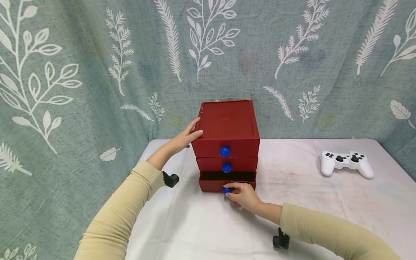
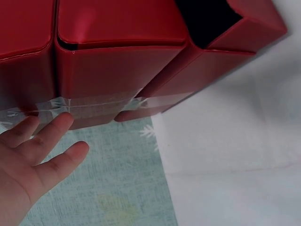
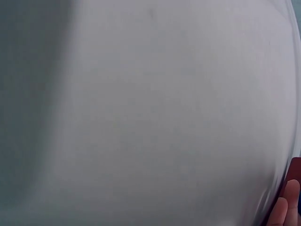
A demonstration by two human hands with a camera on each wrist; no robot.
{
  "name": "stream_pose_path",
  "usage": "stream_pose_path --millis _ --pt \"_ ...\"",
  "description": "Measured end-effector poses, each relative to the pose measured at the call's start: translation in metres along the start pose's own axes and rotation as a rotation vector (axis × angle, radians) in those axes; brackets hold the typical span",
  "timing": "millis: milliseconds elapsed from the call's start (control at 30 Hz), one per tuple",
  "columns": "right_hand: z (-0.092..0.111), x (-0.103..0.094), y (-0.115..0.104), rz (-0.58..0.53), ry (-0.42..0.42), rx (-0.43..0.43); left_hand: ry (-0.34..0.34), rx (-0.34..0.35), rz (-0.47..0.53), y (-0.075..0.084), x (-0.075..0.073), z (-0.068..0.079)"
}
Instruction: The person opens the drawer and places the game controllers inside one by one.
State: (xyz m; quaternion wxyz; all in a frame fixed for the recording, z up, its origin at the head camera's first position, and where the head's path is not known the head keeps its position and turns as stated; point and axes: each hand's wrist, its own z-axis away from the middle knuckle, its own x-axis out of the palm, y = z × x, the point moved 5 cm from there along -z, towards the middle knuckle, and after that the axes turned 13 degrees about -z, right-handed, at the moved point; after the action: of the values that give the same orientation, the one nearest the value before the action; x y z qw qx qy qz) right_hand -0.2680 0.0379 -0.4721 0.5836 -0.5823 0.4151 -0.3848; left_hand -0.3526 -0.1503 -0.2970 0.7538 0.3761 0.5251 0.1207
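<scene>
A red three-drawer box (image 1: 227, 121) with blue round knobs stands on the table, its bottom drawer (image 1: 211, 186) pulled partway out and dark inside. My right hand (image 1: 244, 196) pinches the blue knob (image 1: 226, 190) of that bottom drawer between thumb and fingers. At the box's upper left edge rests my left hand (image 1: 183, 140), fingers spread along the side and top. The left wrist view shows the left hand's fingers (image 2: 61, 125) stretched by the taped red side of the box (image 2: 108, 70). The upper two drawers are closed.
A white game controller (image 1: 346, 163) lies on the table at the right. White cloth (image 1: 195, 231) covers the table. Behind the box hangs a green curtain (image 1: 234, 65) with white leaf prints. A black wrist camera (image 1: 281, 241) sits under the right sleeve.
</scene>
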Motion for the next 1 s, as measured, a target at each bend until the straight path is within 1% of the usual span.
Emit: stream_pose_path --millis 300,700,800,867,1000 --pt "0.013 0.005 -0.001 0.005 -0.03 -0.005 -0.003 -0.002 0.013 -0.001 0.0 0.0" --pt "0.026 0.009 -0.002 -0.004 -0.047 0.06 -0.001 -0.008 0.007 0.0 0.0 0.001" --pt "0.029 0.01 -0.002 -0.036 -0.054 0.07 -0.001 -0.007 0.01 0.0 0.0 0.001" --pt "0.03 0.011 -0.002 -0.057 -0.065 0.068 -0.002 -0.005 0.023 -0.001 0.0 -0.001" --pt "0.034 0.013 -0.002 -0.093 -0.084 0.075 0.008 0.001 0.026 -0.017 0.001 -0.012"
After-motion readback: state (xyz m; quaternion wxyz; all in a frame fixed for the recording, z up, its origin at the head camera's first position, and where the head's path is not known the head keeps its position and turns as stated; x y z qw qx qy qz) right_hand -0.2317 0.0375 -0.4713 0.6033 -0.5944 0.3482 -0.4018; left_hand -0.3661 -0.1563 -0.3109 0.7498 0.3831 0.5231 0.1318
